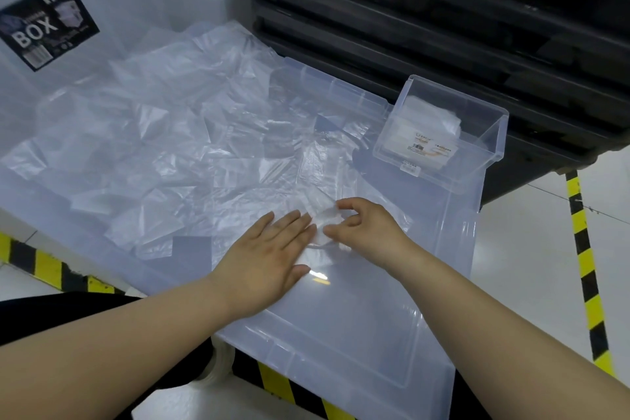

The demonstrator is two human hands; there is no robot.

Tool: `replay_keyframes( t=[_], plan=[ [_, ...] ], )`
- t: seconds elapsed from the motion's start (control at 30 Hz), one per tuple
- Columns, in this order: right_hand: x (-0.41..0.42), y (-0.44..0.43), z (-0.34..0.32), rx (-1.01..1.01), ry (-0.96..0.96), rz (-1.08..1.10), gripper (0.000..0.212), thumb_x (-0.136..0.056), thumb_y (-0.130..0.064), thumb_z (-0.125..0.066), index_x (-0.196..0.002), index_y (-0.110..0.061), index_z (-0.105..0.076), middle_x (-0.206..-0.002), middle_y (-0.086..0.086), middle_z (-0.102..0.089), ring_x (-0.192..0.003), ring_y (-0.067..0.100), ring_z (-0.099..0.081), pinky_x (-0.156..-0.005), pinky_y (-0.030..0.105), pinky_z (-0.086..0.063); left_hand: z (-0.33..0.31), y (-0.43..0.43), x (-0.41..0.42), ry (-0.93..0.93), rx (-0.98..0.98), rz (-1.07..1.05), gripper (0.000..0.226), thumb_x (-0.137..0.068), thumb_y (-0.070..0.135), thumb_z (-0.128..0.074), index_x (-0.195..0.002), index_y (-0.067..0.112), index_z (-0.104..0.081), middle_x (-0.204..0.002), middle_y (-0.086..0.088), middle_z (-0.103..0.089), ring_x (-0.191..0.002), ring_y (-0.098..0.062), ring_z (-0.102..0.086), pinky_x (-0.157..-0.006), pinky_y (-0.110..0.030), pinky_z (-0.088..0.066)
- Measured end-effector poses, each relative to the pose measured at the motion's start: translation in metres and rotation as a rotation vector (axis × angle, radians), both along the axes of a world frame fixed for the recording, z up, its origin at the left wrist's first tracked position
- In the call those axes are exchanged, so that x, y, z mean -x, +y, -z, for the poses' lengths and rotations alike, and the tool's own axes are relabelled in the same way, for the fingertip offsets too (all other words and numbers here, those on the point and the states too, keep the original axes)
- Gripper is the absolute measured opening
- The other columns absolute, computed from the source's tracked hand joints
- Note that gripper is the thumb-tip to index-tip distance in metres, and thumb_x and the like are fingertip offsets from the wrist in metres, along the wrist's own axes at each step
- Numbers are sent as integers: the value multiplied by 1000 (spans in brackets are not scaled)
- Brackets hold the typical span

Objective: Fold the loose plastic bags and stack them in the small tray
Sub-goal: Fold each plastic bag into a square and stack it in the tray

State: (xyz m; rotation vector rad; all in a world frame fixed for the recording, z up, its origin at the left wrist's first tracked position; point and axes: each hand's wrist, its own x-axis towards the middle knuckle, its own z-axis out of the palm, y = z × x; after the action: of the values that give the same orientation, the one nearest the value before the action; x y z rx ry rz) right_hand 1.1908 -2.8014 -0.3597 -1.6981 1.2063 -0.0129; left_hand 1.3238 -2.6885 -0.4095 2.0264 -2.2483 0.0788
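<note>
A clear plastic bag (324, 187) lies on the translucent lid (358, 324) in front of me. My left hand (269, 256) presses flat on its near part with straight fingers. Just to the right, my right hand (368, 228) pinches a folded corner of the same bag between thumb and curled fingers. Several loose clear bags (163, 133) spread over the lid to the left and behind. The small clear tray (484, 147) stands at the lid's far right corner and holds a few folded bags (429, 119).
A large translucent storage box with a dark "BOX" label (47, 24) stands at the back left. Black stacked crates (460, 20) rise behind the tray. Yellow-black hazard tape (586, 266) marks the white floor on the right and under the lid's near edge.
</note>
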Motion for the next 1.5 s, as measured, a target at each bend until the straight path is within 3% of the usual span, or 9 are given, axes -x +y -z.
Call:
replay_keyframes(
  t=[0.27,0.47,0.73,0.83,0.93,1.0,1.1,1.23,1.5],
  plan=[
    [15,-4,-5,41,55,-36,38,-85,-20,-63,-120,-21,-51,-70,-10,-61,-74,4,-52,-66,16,-39,4,-3,-6,-43,-32,-42,73,-97,47,-1,-114,19,-66,-120,-11,-63,-108,-25,-62,-97,-35,-32],
    [20,18,18,1146,34,-533,30,-51,-25,-81,-76,-13,-69,-79,1,-68,-80,26,-67,-79,27,-35,-1,-5,-11,-38,-25,-66,75,-94,54,-1,-114,21,-65,-120,-9,-63,-108,-26,-62,-96,-34,-28],
    [10,15,33,1119,39,-530,35,-39,-4,-84,-71,-10,-72,-79,4,-72,-72,17,-70,-93,31,-36,4,-9,-14,8,98,-33,60,-75,54,-34,-110,18,-66,-114,-4,-66,-104,-21,-65,-94,-34,-40],
    [8,12,30,1075,44,-510,36,-32,-5,-87,-64,-13,-72,-75,0,-72,-65,15,-69,-72,25,-54,6,-9,-15,57,133,-8,52,-76,50,-37,-114,20,-57,-116,-7,-65,-106,-22,-61,-95,-34,-34],
    [10,10,26,998,-32,-408,10,-62,-12,-63,-65,-12,-72,-70,-2,-72,-60,17,-67,-56,22,-51,3,-11,-15,145,176,20,48,-78,43,-41,-109,15,-63,-113,-8,-66,-110,-17,-47,-96,-34,-27],
    [16,10,26,919,-110,-336,28,-71,-18,-46,-72,-11,-73,-74,-3,-72,-67,10,-64,-63,17,-46,0,-11,-16,224,195,19,46,-83,44,-41,-106,14,-67,-109,-7,-68,-108,-13,-45,-96,-32,-27],
    [22,13,18,665,-262,-204,21,-78,-11,-56,-86,-6,-74,-88,-5,-71,-95,6,-55,-83,5,-39,-3,-10,-18,338,243,30,39,-90,49,-38,-111,21,-56,-110,-4,-67,-104,-12,-47,-94,-29,-30],
    [31,15,13,446,-310,-198,20,-82,4,-61,-95,-6,-73,-94,-14,-62,-94,-14,-51,-84,-2,-35,-6,-6,-20,392,311,33,25,-74,38,-51,-97,27,-49,-92,7,-56,-85,-9,-48,-80,-21,-32],
    [36,17,22,383,-224,-280,22,-80,4,-59,-78,-19,-60,-101,0,-69,-99,4,-57,-80,-4,-32,0,-1,-21,312,177,141,23,-73,36,-49,-94,28,-49,-88,4,-67,-95,-10,-48,-98,-25,-23]
  ],
)
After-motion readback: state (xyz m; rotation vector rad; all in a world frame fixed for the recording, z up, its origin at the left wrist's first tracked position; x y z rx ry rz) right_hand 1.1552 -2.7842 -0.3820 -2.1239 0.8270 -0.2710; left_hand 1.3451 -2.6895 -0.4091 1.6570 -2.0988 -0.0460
